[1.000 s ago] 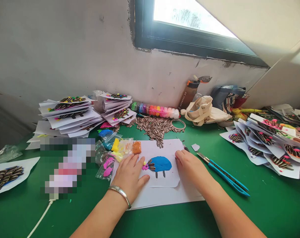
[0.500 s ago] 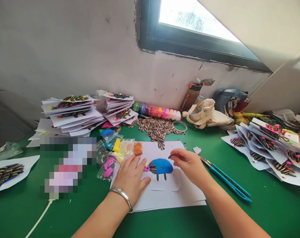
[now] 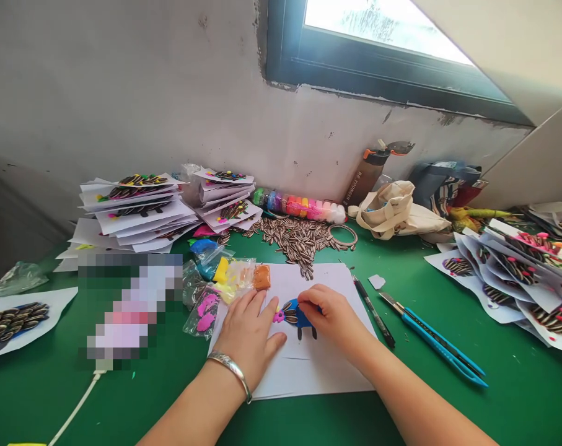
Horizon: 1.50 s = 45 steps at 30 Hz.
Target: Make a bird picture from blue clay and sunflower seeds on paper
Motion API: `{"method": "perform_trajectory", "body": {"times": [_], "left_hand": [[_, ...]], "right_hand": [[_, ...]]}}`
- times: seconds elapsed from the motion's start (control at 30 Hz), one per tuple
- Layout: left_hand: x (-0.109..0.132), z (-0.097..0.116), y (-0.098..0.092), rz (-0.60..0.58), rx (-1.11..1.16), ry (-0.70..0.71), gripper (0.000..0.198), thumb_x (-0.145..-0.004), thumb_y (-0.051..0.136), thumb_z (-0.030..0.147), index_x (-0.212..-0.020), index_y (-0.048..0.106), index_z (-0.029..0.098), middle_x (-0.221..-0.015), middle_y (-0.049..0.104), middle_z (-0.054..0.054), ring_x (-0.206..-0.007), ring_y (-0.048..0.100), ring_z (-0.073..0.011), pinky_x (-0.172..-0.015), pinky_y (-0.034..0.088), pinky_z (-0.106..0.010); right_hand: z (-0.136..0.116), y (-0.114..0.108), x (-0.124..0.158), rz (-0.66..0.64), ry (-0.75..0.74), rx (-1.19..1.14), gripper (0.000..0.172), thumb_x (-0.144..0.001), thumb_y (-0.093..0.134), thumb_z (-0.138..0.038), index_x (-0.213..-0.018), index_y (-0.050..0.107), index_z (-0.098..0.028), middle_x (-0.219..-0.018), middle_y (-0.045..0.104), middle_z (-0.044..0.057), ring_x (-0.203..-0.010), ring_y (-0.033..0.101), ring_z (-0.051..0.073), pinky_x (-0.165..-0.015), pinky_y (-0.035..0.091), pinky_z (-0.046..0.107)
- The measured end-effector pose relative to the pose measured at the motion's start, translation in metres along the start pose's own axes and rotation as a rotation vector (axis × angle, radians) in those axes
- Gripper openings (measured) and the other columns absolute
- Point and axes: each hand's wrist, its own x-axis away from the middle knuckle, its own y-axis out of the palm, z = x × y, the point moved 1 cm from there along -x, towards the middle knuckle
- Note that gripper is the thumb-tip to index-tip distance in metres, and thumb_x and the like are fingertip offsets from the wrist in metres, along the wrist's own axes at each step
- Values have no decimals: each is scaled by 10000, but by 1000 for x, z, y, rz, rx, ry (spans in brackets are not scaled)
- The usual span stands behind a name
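Note:
My left hand, a silver bangle on its wrist, lies flat and open on a white paper sheet and holds it down. On the sheet is a blue clay animal shape with a pink head and a few striped seeds at its neck. My right hand is over the blue body with its fingers pinched together and pressing down. The sunflower seed in the pinch is hidden under the fingertips.
A pile of sunflower seeds lies behind the sheet, with a row of clay tubs and a tape ring. Clay bags sit left; a black pen and blue knife right. Finished cards are stacked left and right.
My right hand lifted from the sheet's right edge with a seed in its pinch and moved left onto the blue shape. My left hand stayed put. The view shifted slightly.

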Motion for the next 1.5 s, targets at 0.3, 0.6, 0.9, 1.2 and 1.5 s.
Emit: {"method": "perform_trajectory", "body": {"times": [0.3, 0.6, 0.9, 1.2, 1.5], "left_hand": [[0, 1, 1, 18, -3, 8, 512, -805, 616, 332, -1291, 557, 184, -1373, 517, -146, -1294, 409, -352, -1077, 329, -536], [1, 1, 0, -17, -3, 3, 514, -827, 595, 329, -1310, 544, 163, -1396, 489, -158, -1307, 385, -360, -1095, 298, -537], [1, -1, 4, 32, -22, 20, 505, -812, 611, 336, -1293, 553, 195, -1371, 519, -136, -1284, 417, -350, -1074, 337, -530], [2, -1, 4, 30, 19, 2, 517, -801, 626, 316, -1297, 551, 192, -1377, 514, -137, -1296, 403, -347, -1081, 332, -531], [2, -2, 6, 55, 13, 13, 503, -803, 616, 312, -1289, 559, 194, -1370, 516, -142, -1287, 410, -353, -1076, 332, -535]], "right_hand": [[-4, 4, -9, 42, 163, -134, 166, -836, 469, -167, -812, 629, -207, -768, 649, 4, -705, 575, 145, -643, 438, 237], [-11, 2, -9, 1, 49, -8, 201, -869, 409, -141, -850, 602, -195, -806, 630, 29, -739, 548, 153, -678, 427, 255], [-7, -8, -14, -119, 216, -268, 153, -797, 502, -205, -754, 648, -188, -621, 573, -31, -586, 505, 110, -544, 389, 207], [-7, -9, -20, -108, 12, -64, 223, -825, 497, -120, -847, 700, -210, -799, 693, 20, -746, 609, 148, -702, 454, 248], [-2, 0, -19, -23, -1, 21, 223, -819, 507, -92, -863, 697, -200, -777, 671, 28, -727, 596, 150, -677, 441, 246]]}}
